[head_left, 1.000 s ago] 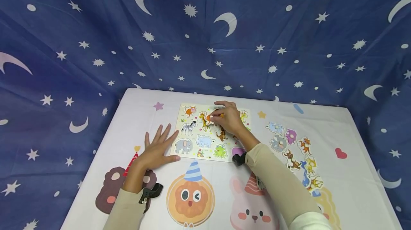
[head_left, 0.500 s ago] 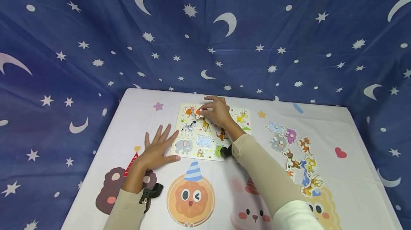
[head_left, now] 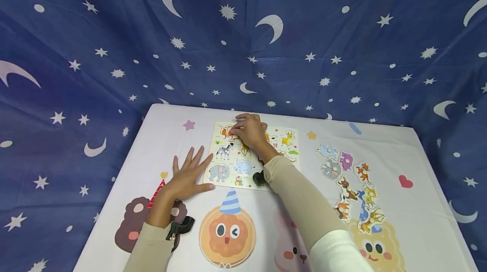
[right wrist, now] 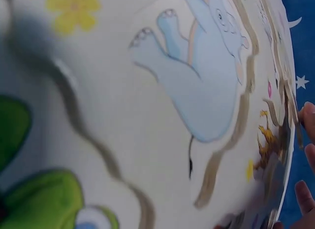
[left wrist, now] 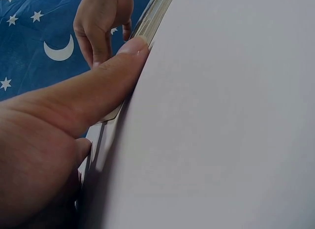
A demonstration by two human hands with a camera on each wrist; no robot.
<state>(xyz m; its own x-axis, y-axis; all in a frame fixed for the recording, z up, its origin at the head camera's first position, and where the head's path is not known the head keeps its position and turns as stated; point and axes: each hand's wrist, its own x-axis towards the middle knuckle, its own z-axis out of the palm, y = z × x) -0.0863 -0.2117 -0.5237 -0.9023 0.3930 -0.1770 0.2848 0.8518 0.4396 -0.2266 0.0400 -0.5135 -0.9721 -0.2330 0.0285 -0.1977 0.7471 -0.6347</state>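
Observation:
A wooden animal puzzle board [head_left: 225, 183] lies near the back of the table. My right hand [head_left: 250, 132] pinches a small orange monkey puzzle piece [head_left: 231, 134] over the board's upper left corner, on or just above the printed monkey; contact with the board cannot be told. In the right wrist view its fingertips [right wrist: 308, 119] show at the far right. My left hand [head_left: 187, 180] lies with spread fingers beside the board's left edge. Its thumb [left wrist: 123, 66] touches the board's near left corner. A zebra [head_left: 225, 151], an elephant [head_left: 218, 172] and a rhino [head_left: 243, 166] show on the board.
Several loose animal pieces lie to the right, among them a grey elephant piece [head_left: 331, 169], a purple piece [head_left: 346, 160] and a giraffe piece [head_left: 372, 220]. A white cloth with cartoon prints covers the table [head_left: 430, 221]. A blue starry curtain [head_left: 289, 86] hangs behind.
My right hand has carried the monkey piece leftward across the board's top to the upper left corner. My left hand has stayed in place.

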